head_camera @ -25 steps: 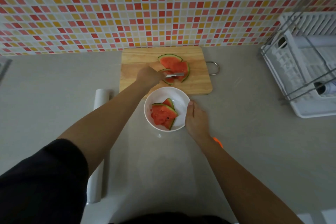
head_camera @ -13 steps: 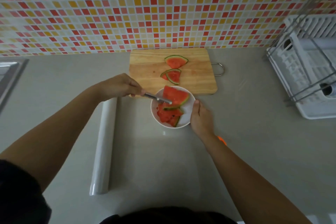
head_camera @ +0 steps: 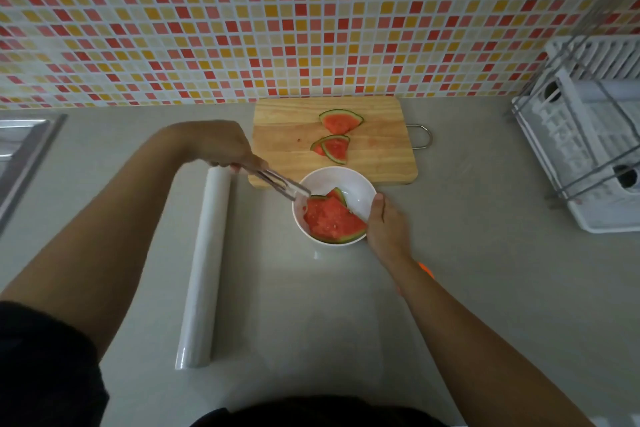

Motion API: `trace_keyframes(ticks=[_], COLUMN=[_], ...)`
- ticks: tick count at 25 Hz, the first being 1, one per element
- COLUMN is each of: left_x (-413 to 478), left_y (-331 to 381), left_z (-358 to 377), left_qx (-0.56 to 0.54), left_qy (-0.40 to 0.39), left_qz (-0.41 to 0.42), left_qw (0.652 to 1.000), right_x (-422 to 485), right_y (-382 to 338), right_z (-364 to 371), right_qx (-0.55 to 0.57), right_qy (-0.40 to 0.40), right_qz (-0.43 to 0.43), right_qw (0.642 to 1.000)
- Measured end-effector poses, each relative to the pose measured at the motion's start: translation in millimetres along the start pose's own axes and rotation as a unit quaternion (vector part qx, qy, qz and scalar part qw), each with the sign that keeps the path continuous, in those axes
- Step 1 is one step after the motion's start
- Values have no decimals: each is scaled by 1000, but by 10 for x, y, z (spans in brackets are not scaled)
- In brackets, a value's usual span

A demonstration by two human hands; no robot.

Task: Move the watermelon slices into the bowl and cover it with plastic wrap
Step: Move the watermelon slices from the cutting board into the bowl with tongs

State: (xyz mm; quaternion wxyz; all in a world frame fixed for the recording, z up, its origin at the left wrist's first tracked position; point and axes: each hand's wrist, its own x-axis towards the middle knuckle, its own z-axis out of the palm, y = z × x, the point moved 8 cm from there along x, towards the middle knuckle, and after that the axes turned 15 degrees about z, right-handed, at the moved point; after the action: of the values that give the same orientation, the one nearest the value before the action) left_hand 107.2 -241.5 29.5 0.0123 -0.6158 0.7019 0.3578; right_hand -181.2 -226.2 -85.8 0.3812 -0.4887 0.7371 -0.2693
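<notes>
A white bowl (head_camera: 360,184) stands on the grey counter just in front of a wooden cutting board (head_camera: 287,135). Watermelon slices (head_camera: 330,218) lie stacked inside the bowl. Two or three more slices remain on the board, one at the back (head_camera: 340,120) and overlapping ones nearer (head_camera: 334,148). My left hand (head_camera: 221,146) grips metal tongs (head_camera: 277,182) whose open tips sit at the bowl's left rim, holding nothing. My right hand (head_camera: 388,225) rests against the bowl's right side. A roll of plastic wrap (head_camera: 204,263) lies on the counter to the left.
A white dish rack (head_camera: 588,135) with metal bars stands at the right. A steel sink edge (head_camera: 24,149) shows at the far left. A mosaic tile wall rises behind the board. Something orange (head_camera: 426,270) peeks out from behind my right forearm.
The tongs took a slice from the board, carried it over the bowl and released it; it now lies on top of the stack. My right hand stayed on the bowl.
</notes>
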Motion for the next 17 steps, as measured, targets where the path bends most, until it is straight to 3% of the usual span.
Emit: trace_keyframes(ticks=[5, 9, 12, 15, 17], left_x=[335, 665, 750, 644, 512], left_y=[-230, -268, -276, -270, -178], left_z=[163, 552, 580, 447, 388], left_qx=[-196, -306, -330, -339, -346], left_qy=[175, 184, 193, 211, 166], left_qz=[-59, -101, -95, -52, 10], left_qw=[963, 929, 919, 915, 924], right_x=[-2, 18, 23, 18, 6], right_y=[4, 17, 19, 34, 31], right_z=[-14, -6, 3, -2, -6], right_qx=[-4, -12, -10, -2, 1], right_qy=[12, 13, 12, 12, 15], right_qz=[-5, -3, -7, 0, 0], right_qw=[1000, 1000, 1000, 1000, 1000])
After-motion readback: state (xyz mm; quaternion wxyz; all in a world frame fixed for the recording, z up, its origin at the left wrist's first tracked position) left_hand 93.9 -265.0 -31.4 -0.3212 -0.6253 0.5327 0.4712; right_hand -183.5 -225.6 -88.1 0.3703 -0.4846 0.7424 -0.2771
